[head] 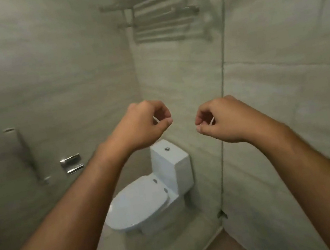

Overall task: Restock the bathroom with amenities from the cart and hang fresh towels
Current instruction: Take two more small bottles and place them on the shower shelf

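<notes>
Both hands (147,125) (223,119) curled above unbranded white toilet (150,200)

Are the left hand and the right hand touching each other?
Apart. The head view shows bare wall between the left hand and the right hand.

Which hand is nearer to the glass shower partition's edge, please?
The right hand is nearer; its knuckles appear right beside the glass partition's edge. The left hand is farther to the left, above the toilet tank.
</notes>
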Demonstrator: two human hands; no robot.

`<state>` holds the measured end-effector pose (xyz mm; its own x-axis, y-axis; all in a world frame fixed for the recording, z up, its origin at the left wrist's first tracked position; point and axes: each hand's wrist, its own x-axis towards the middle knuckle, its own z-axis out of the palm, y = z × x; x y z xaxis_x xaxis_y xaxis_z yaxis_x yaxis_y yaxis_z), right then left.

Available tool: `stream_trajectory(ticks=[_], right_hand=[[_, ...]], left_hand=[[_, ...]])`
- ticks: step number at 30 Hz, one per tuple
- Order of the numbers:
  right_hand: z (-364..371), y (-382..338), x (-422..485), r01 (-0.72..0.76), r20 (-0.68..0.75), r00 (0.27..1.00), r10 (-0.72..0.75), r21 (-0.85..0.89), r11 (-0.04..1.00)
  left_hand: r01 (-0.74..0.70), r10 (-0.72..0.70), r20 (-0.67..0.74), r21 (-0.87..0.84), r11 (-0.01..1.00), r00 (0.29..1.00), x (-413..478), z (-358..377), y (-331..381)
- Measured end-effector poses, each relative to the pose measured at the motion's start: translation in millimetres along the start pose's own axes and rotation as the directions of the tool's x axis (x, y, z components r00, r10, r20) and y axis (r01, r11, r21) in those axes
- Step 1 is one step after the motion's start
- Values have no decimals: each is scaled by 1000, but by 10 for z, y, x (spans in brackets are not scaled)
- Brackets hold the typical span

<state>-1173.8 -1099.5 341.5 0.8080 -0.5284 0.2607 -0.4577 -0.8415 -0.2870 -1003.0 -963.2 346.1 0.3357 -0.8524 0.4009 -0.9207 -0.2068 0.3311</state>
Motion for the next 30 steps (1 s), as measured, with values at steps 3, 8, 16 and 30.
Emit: stream_trajectory(ticks=[3,8,16,30], right_hand=[[184,-915,405,182,16,983,-183,17,983],[564,-2462,754,425,18,903,-429,101,900],[1108,-4351,733,686,20,710,-704,207,698],[1912,-6534,105,892,23,220,-975,400,211]], left_hand=[[131,-123,-106,80,988,987,-471,-630,-595],[310,-269,-213,192,931,939,-1299,-1527,-1385],[526,-432,-365,212,824,824,-2570,-2540,-2227],[936,-715,-610,155,316,342,-4686,-3309,-2390]])
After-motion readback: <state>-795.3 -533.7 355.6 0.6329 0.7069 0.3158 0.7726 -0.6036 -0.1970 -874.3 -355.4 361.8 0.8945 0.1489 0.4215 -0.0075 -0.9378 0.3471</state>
